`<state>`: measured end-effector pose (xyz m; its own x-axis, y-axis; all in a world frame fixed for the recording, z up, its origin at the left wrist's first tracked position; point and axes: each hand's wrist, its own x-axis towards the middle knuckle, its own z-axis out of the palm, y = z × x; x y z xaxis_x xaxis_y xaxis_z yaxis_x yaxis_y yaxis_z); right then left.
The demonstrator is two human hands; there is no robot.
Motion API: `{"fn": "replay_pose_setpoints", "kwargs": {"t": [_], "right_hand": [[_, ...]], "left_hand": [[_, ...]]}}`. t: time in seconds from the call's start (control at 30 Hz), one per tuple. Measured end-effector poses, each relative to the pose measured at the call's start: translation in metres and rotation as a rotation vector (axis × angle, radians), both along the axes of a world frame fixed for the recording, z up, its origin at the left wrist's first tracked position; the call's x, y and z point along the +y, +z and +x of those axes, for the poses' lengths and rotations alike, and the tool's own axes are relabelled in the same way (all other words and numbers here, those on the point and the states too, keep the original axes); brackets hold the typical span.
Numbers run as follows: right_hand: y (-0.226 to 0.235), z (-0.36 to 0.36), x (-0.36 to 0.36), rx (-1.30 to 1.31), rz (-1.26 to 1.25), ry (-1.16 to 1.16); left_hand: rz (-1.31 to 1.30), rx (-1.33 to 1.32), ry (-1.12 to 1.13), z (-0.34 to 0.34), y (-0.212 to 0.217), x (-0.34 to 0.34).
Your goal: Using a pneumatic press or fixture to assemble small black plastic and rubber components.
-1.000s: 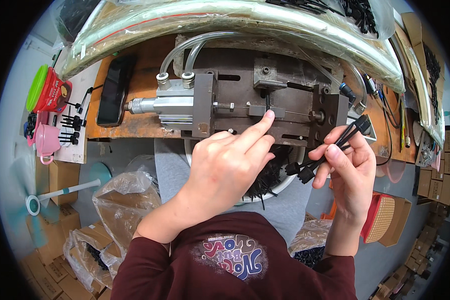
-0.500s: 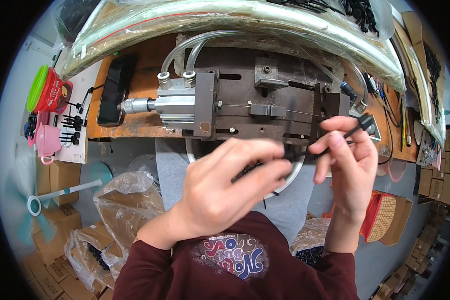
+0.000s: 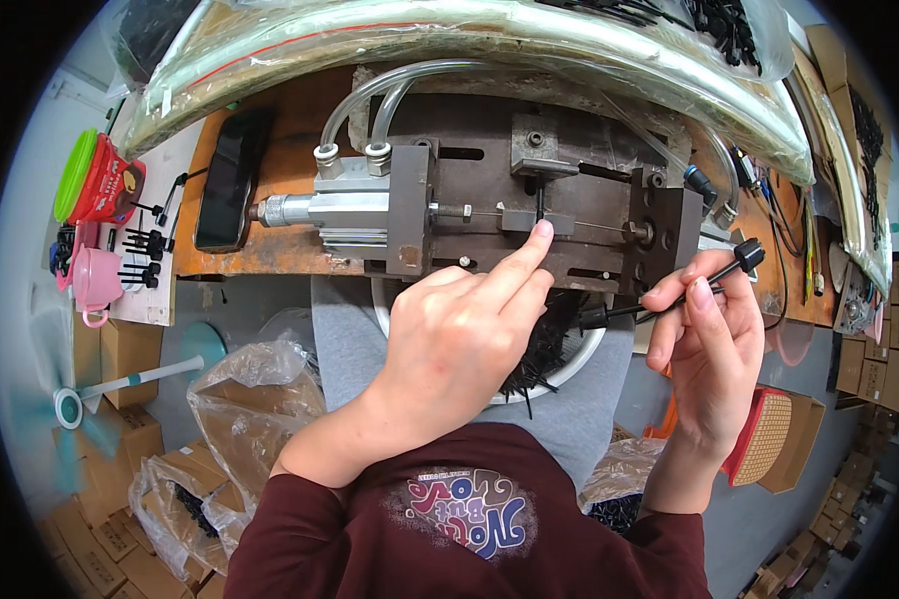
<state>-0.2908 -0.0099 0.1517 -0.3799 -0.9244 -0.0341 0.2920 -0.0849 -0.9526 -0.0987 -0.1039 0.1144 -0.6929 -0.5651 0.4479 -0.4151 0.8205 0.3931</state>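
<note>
My left hand [image 3: 459, 329] reaches over the dark metal fixture with its index finger stretched out and other fingers partly bent. The fingertip touches the near end of a thin black rod [image 3: 540, 195], which lies across the small grooved block [image 3: 514, 222] and meets the bracket [image 3: 544, 160] behind. The left thumb is hidden. My right hand [image 3: 709, 334], at the fixture's right end, pinches several slim black plastic rods [image 3: 677, 300] between thumb and fingers. Knob-like black heads [image 3: 749, 255] show at their ends.
A white-rimmed bowl [image 3: 594, 349] of black parts sits on my lap. The air cylinder [image 3: 355, 210] with clear hoses [image 3: 410, 72] is left on the fixture. A phone [image 3: 235, 180] and pink cup [image 3: 97, 280] lie further left. Plastic-wrapped padding [image 3: 469, 35] runs along the back.
My left hand has moved from beside the right hand up to the block, where a black rod now lies. My right hand shifted slightly right. The cylinder's rod end now shows further out.
</note>
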Motion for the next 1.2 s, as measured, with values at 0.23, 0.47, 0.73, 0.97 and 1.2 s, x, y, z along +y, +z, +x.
{"fn": "replay_pose_setpoints", "kwargs": {"t": [0.23, 0.47, 0.73, 0.97, 1.2], "right_hand": [[0.001, 0.006, -0.004, -0.172, 0.018, 0.173], [-0.003, -0.004, -0.012, 0.293, -0.155, -0.196], [0.004, 0.004, -0.007, 0.553, -0.235, -0.068], [0.007, 0.016, -0.001, 0.407, -0.248, -0.09], [-0.001, 0.022, -0.001, 1.193, -0.219, -0.012]], "left_hand": [[0.419, 0.393, -0.369, 0.014, 0.016, 0.009], [0.169, 0.288, -0.159, 0.018, 0.018, 0.008], [-0.061, -0.002, 0.0, -0.002, -0.001, 0.002], [-0.038, -0.089, -0.012, -0.002, 0.007, -0.002], [0.0, 0.089, -0.105, 0.008, 0.045, -0.031]]}}
